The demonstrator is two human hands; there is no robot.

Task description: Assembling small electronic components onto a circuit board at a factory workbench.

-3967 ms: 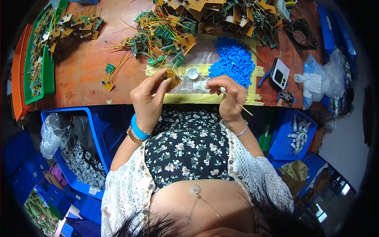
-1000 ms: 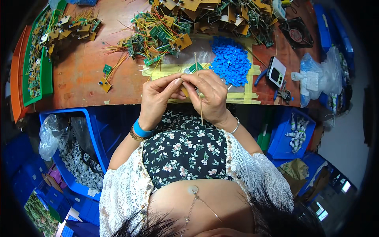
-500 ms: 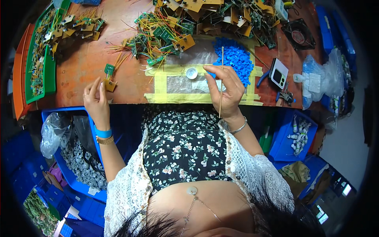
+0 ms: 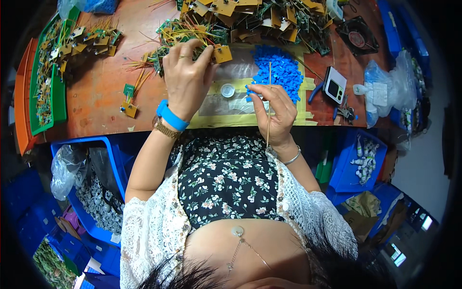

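My left hand (image 4: pixel 186 72), with its fingers bent and apart, reaches over a heap of green and tan circuit boards with coloured wires (image 4: pixel 168 36). A tan board (image 4: pixel 222 54) lies right beside its index finger; some fingertips are hidden among the wires. A thin wooden stick (image 4: pixel 270 74) stands upright in my right hand (image 4: pixel 279 113), held against the palm by bent fingers. Blue specks show at its thumb and index tips, too small to name. A small round white cup (image 4: pixel 227 90) sits just left of those fingertips. One wired board pair (image 4: pixel 129 108) lies apart at the left.
Small blue pieces (image 4: pixel 276 72) are heaped on the taped mat (image 4: pixel 207 120). A green tray (image 4: pixel 58 103) of boards stands at the left. A phone (image 4: pixel 334 85), pliers (image 4: pixel 315 92), a black fan (image 4: pixel 357 36) and a plastic bag (image 4: pixel 380 94) lie at the right.
My left hand has moved right and away from me, from the lone board pair to the heap. That pair stays on the table. My right hand keeps the stick near the same spot.
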